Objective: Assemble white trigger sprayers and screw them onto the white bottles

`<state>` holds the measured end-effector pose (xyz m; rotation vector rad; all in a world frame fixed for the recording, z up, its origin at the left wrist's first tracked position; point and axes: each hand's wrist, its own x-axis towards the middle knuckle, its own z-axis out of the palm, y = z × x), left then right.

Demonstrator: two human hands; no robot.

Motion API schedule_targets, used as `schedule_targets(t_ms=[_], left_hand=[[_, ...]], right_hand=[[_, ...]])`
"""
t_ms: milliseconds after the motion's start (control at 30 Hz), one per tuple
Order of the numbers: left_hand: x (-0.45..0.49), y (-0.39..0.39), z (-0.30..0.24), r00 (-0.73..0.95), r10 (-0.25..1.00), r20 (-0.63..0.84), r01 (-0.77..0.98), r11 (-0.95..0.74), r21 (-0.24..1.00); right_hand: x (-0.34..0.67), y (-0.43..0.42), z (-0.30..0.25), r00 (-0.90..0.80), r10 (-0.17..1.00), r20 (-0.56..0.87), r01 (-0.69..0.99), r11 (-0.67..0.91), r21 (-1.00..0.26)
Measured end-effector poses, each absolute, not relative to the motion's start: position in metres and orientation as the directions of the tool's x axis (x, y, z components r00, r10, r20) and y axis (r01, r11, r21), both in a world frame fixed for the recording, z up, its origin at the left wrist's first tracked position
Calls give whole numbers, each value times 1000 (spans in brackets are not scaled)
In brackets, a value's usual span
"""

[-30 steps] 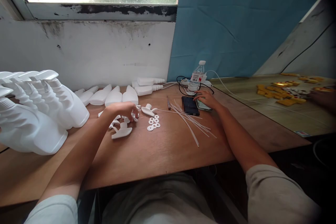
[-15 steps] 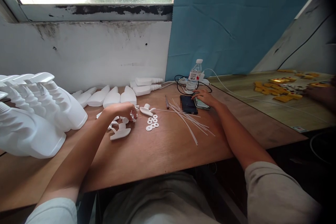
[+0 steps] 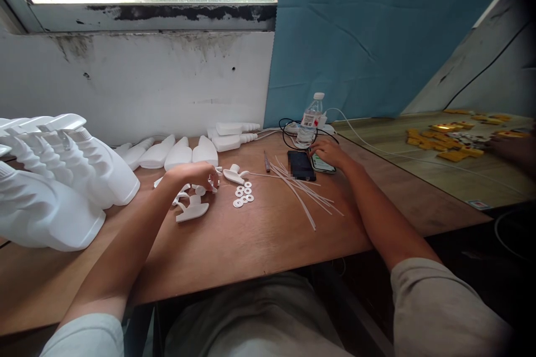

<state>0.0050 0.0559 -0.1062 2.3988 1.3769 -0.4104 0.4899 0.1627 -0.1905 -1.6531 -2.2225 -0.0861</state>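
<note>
My left hand (image 3: 204,174) has its fingers curled together among white spray trigger heads (image 3: 192,209). A bit of white plastic shows at the fingertips; what they pinch is mostly hidden. Just right of it lies another trigger head (image 3: 235,174), with several white ring washers (image 3: 243,195) in front. My right hand (image 3: 328,152) rests over a phone with a lit screen (image 3: 322,165), fingers partly bent and apart, touching its upper part without gripping it. A second, dark phone (image 3: 301,165) lies beside it. Thin white tubes (image 3: 302,198) fan out in front of the phones.
White empty-looking bottles (image 3: 104,170) stand at the left, and more lie along the wall (image 3: 205,152). A clear water bottle (image 3: 310,120) stands behind the phones by a black cable (image 3: 286,129). Yellow parts (image 3: 444,142) and another person's hand (image 3: 508,148) are at the right.
My right hand's fingers have drawn back slightly and bent more over the lit phone. The left hand stays nearly in place.
</note>
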Motion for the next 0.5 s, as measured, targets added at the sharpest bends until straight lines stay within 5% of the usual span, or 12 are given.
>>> schedule_targets(t_ms=[500], left_hand=[[7, 54, -103, 471, 777, -418, 879, -454, 147]], right_hand=[[485, 158, -188, -225, 922, 315, 956, 272, -113]])
